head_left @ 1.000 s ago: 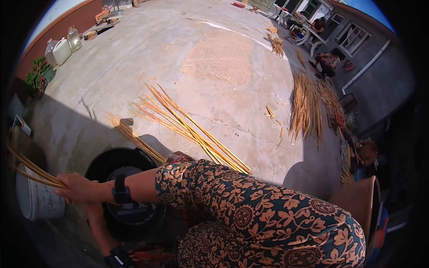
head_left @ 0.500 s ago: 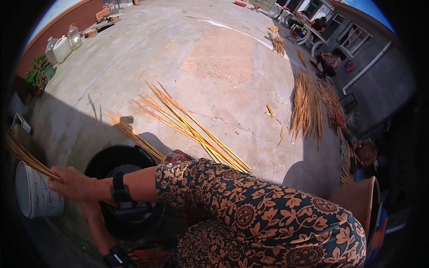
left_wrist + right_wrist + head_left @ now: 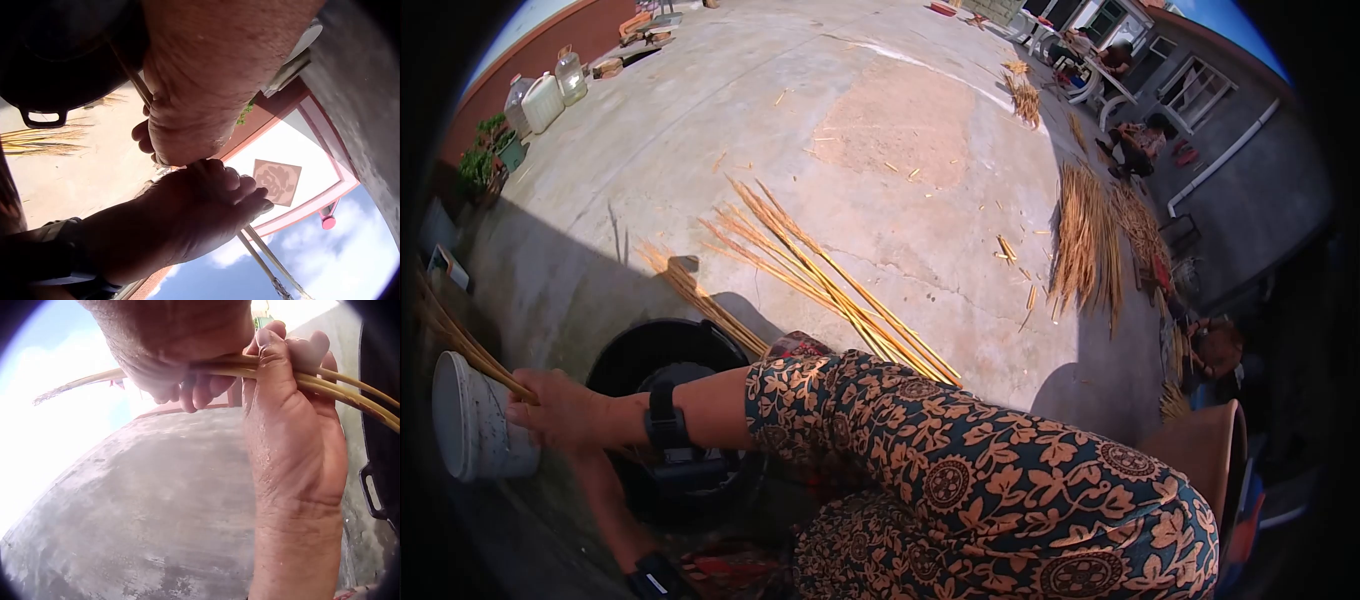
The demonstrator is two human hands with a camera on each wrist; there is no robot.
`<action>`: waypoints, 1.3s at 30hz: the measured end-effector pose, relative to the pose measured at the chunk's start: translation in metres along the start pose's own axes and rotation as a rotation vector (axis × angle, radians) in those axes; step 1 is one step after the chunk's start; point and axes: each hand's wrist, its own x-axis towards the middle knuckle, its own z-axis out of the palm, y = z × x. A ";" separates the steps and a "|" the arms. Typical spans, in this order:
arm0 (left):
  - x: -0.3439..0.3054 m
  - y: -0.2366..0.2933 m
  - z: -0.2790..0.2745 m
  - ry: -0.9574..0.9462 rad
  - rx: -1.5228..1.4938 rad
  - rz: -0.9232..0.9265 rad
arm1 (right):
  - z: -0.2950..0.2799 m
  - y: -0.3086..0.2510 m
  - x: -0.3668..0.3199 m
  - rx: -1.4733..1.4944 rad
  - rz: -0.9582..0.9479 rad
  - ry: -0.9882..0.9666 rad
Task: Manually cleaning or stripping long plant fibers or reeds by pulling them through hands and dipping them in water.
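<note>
Both hands hold a few long yellow-brown stalks at the far left, over a white bucket and beside a black tub. My right hand, on the arm with the floral sleeve, reaches across and grips the stalks; in its wrist view the right hand has its thumb curled over them. My left hand grips the same stalks just beside the right hand. In the head view the left hand is mostly hidden under the right one.
Loose stalks lie fanned on the concrete yard beyond the tub, and a larger bundle lies to the right. Seated people are at the far right. Plastic jugs and plants stand by the far left wall.
Both hands have shifted slightly left with the stalks, whose far ends now tilt more steeply upward. The grip is unchanged.
</note>
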 end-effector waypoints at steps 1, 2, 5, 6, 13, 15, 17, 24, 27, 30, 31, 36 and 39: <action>0.001 0.002 -0.003 -0.057 0.029 0.040 | -0.002 0.003 0.001 0.002 0.004 -0.037; 0.001 -0.001 -0.005 -0.066 0.007 0.039 | -0.006 0.006 0.004 0.005 0.007 -0.074; 0.002 -0.012 -0.005 -0.062 -0.036 0.061 | -0.010 -0.001 0.001 -0.056 -0.056 -0.194; 0.002 -0.011 -0.003 -0.040 -0.031 0.082 | -0.011 -0.004 0.000 -0.085 -0.088 -0.236; -0.010 0.049 0.054 -0.009 0.036 0.059 | -0.011 -0.004 0.001 -0.089 0.041 -0.226; -0.015 0.052 0.039 0.089 0.194 -0.028 | -0.015 0.000 -0.001 -0.353 -0.186 -0.272; -0.011 0.039 0.027 0.082 0.044 0.069 | -0.016 -0.018 -0.003 -0.497 -0.170 -0.324; -0.016 0.051 0.039 0.038 0.051 0.152 | -0.014 -0.009 -0.004 -0.159 -0.021 -0.377; -0.013 0.044 0.039 0.026 0.004 0.156 | -0.010 -0.011 -0.003 -0.128 -0.132 -0.348; -0.008 0.031 0.037 -0.037 0.004 0.081 | -0.010 -0.027 -0.002 -0.097 -0.146 -0.300; -0.009 0.036 0.036 -0.071 0.033 0.057 | -0.011 -0.026 0.001 -0.044 -0.119 -0.281; -0.018 0.077 0.023 -0.062 -0.522 0.310 | -0.024 -0.028 0.010 -0.255 -0.053 -0.344; -0.010 0.078 0.015 0.044 -0.586 0.363 | -0.006 0.004 -0.010 -0.602 -0.296 -0.404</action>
